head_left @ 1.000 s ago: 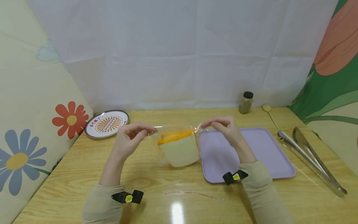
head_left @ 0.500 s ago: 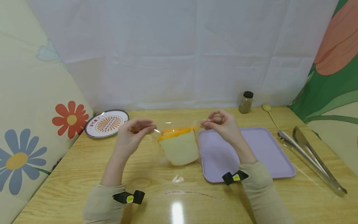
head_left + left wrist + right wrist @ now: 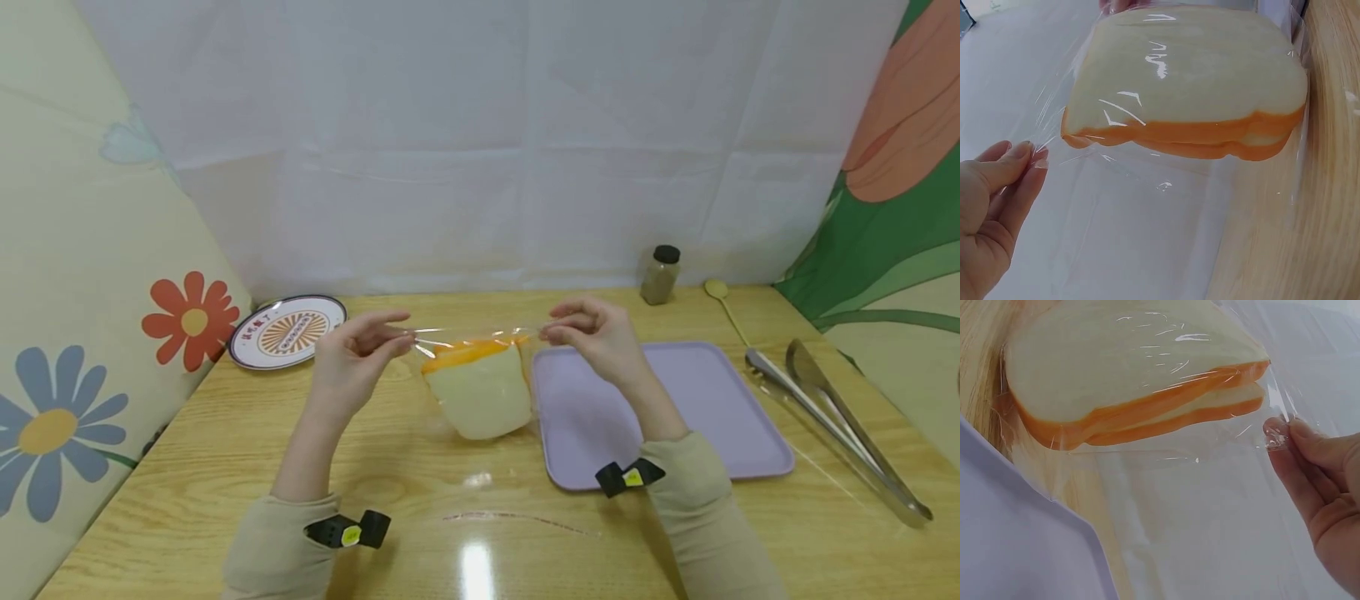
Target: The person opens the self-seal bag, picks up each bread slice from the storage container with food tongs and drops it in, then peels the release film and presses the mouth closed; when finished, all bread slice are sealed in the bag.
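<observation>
Slices of bread (image 3: 483,396) with orange crusts sit inside a clear plastic bag (image 3: 1166,456), held tilted above the table between both hands. My left hand (image 3: 352,362) pinches the bag's upper left corner between thumb and fingers. Opposite it, my right hand (image 3: 600,342) pinches the upper right corner. Close up in the left wrist view, gathered film shows at the fingertips (image 3: 1038,156) and stacked slices (image 3: 1191,75) lie under shiny wrap. In the right wrist view the film is bunched between thumb and fingertips (image 3: 1282,447), beside the crust.
A lilac tray (image 3: 720,433) lies right of the bag, partly beneath my right forearm. Further right are metal tongs (image 3: 825,433) and a gold spoon (image 3: 716,289). A black-capped jar (image 3: 660,275) stands behind; a patterned plate (image 3: 287,332) lies back left. A thin reddish strip (image 3: 517,521) lies in front.
The film along the bag's top has drawn tighter between my hands, and less of the orange crust shows. My right hand has shifted its fingers on the corner. The bread has risen slightly.
</observation>
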`<state>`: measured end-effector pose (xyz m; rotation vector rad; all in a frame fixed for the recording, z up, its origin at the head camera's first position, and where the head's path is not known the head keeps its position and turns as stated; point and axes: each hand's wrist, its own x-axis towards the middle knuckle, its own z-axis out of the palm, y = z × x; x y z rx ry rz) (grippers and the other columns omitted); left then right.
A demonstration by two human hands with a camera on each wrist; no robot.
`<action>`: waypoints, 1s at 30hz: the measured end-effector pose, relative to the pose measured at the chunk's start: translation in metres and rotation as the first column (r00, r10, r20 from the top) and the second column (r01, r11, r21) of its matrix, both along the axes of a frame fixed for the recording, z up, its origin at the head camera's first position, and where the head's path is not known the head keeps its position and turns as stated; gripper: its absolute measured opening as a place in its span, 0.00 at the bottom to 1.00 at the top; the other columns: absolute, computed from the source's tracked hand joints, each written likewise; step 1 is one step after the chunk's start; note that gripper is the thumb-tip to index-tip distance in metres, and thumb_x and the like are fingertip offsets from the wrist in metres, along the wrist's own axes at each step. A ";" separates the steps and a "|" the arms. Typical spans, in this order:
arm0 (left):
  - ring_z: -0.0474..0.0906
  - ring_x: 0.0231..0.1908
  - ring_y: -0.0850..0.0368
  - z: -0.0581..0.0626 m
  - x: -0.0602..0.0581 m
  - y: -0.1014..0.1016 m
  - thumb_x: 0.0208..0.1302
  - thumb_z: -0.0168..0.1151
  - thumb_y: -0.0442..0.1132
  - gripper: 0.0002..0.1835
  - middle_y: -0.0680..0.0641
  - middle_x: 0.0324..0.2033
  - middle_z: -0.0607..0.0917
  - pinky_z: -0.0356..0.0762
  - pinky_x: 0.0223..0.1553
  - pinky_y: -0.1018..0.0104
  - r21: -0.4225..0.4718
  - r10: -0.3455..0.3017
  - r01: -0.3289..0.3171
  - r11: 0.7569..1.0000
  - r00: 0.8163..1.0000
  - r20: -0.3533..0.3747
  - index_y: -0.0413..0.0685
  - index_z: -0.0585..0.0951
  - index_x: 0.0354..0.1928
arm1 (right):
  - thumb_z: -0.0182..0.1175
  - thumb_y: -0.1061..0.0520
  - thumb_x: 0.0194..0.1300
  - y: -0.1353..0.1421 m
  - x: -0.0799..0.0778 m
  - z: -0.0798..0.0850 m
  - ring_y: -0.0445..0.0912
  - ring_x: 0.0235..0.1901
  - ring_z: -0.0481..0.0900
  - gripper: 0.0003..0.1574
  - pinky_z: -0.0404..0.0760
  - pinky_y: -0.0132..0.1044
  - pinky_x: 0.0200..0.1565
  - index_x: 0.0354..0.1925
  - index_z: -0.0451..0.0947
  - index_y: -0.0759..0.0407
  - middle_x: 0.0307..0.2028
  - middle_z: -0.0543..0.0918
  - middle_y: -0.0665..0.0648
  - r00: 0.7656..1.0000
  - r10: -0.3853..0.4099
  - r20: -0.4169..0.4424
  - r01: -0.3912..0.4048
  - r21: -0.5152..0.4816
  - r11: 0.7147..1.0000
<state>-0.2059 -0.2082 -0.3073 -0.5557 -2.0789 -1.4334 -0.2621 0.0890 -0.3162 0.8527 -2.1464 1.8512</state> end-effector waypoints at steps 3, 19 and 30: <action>0.83 0.32 0.73 0.001 0.001 0.002 0.53 0.63 0.20 0.12 0.30 0.31 0.85 0.83 0.34 0.75 -0.012 0.023 -0.023 1.000 0.999 -0.023 0.31 0.82 0.41 | 0.61 0.73 0.57 0.001 0.000 0.001 0.34 0.30 0.84 0.12 0.86 0.34 0.37 0.41 0.77 0.78 0.36 0.83 0.76 1.000 -0.008 -0.016 0.008 0.022 1.000; 0.83 0.37 0.69 0.001 0.003 -0.004 0.61 0.64 0.40 0.19 0.67 0.34 0.86 0.82 0.42 0.74 0.041 -0.074 0.063 0.997 0.920 0.384 0.36 0.80 0.51 | 0.60 0.73 0.58 0.007 0.002 0.001 0.40 0.31 0.86 0.14 0.86 0.42 0.38 0.43 0.76 0.80 0.31 0.88 0.53 0.988 0.091 0.127 -0.084 -0.058 0.995; 0.85 0.31 0.66 -0.001 0.000 0.001 0.61 0.61 0.29 0.13 0.63 0.27 0.87 0.84 0.35 0.71 0.179 -0.128 0.069 0.981 0.930 0.345 0.22 0.79 0.42 | 0.60 0.72 0.58 0.007 0.004 0.006 0.38 0.31 0.85 0.12 0.86 0.39 0.39 0.42 0.77 0.79 0.39 0.82 0.76 0.990 0.037 0.137 -0.040 0.019 0.999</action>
